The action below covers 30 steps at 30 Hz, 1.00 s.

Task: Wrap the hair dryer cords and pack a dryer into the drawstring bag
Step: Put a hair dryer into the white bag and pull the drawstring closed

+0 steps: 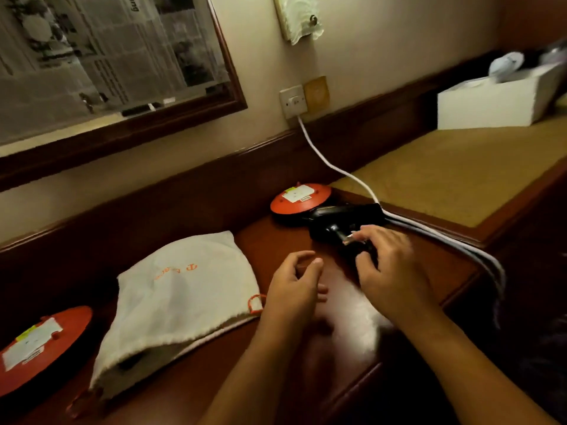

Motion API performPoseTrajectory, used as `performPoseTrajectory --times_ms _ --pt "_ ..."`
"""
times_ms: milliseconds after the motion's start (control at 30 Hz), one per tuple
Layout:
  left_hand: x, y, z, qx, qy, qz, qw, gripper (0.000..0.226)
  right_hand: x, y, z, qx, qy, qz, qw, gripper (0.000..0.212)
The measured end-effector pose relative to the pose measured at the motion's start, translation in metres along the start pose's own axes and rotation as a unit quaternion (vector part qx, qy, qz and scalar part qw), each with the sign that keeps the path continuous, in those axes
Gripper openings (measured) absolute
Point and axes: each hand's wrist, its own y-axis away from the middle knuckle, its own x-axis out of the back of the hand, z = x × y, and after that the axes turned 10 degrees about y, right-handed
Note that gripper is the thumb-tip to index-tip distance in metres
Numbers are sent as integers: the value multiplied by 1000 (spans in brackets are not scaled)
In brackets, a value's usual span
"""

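We see the right hand (388, 265) resting on the handle end of a black hair dryer (340, 223), fingers curled over it; motion blur keeps us from telling whether they are actually closed around the handle or the cord. The dryer lies on the dark wooden desk (276, 240), just beyond the right hand, its far end touching an orange disc (299, 199) with a white label. The left hand (296, 282) hovers just beside the right one, half open with thumb and forefinger curved toward each other and nothing between them. To the left of the left hand the white drawstring bag (181, 305) lies flat on the desk, orange lettering on top and an orange cord loop (256, 303) at the edge nearest that hand. Farther left, well apart from both hands, sits a second orange disc (40, 342). A white cable (337, 167) runs from the wall socket (293, 101) down past the dryer and off the desk edge to the right of the right hand.
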Motion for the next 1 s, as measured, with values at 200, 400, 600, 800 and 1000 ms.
performPoseTrajectory --times_ms 200,400,600,800,1000 --pt "-56 -47 -11 156 126 -26 979 31 -8 -22 58 -145 84 -161 973 49" --pt "-78 -74 -10 176 133 -17 975 36 -20 -16 59 -56 209 -228 949 69" --pt "-71 -85 -6 215 109 -106 965 59 -15 -16 56 -27 173 -246 953 59" --pt "-56 -72 -10 211 253 -118 937 40 -15 -13 55 35 95 -244 964 58" --pt "-3 -36 -7 96 367 -54 924 32 -17 -9 16 100 -125 -210 964 46"
